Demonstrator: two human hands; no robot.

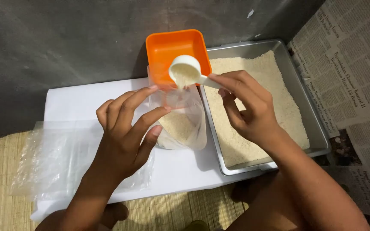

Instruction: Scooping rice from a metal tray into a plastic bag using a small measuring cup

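Tilting scoop [186, 71] in right hand [249, 111]; left hand [125, 137] steadying bag [184, 124].

Orange tub [168, 47], white scoop [186, 70], clear bag [185, 124], grey tray [313, 124].

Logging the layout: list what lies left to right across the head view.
Stack of empty clear bags → left hand → clear bag being filled → right hand → metal tray of white grains → newspaper.

We've got open room on the bare white sheet [76, 96] left of our left hand [123, 137]. Ahead, the square orange plastic tub [168, 47] and grey wall block us; the metal tray of rice [315, 128] hems the right side.
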